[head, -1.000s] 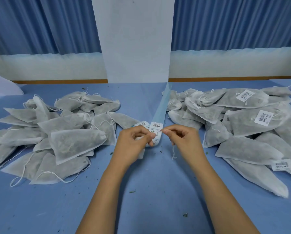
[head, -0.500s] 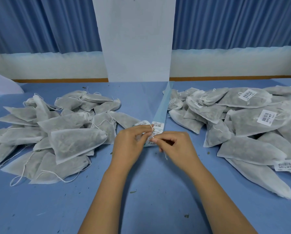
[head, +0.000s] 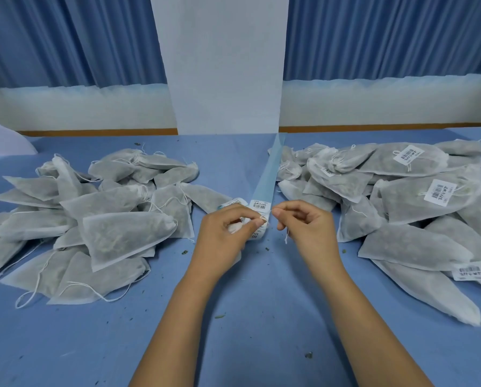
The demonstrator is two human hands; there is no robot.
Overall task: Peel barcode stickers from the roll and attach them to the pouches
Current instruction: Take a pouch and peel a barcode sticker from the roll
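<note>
A blue backing strip (head: 264,180) with white barcode stickers (head: 259,205) runs down the middle of the table to my hands. My left hand (head: 225,233) is closed on the strip's curled near end, with a bit of white fabric tucked under its fingers. My right hand (head: 306,224) is just right of the strip with thumb and forefinger pinched together; a thin white thread (head: 286,238) hangs from it. No sticker shows in its fingers. Unlabelled grey-white pouches (head: 108,219) lie heaped on the left. Pouches bearing barcode labels (head: 418,196) lie heaped on the right.
The blue table (head: 247,317) carries small dark crumbs near my arms. A white pillar (head: 228,65) and blue curtains stand behind the far edge. Drawstrings trail from the left heap toward the front.
My right hand has pulled back to the right, away from the strip end it was touching half a second ago. My left hand has kept its hold in about the same place.
</note>
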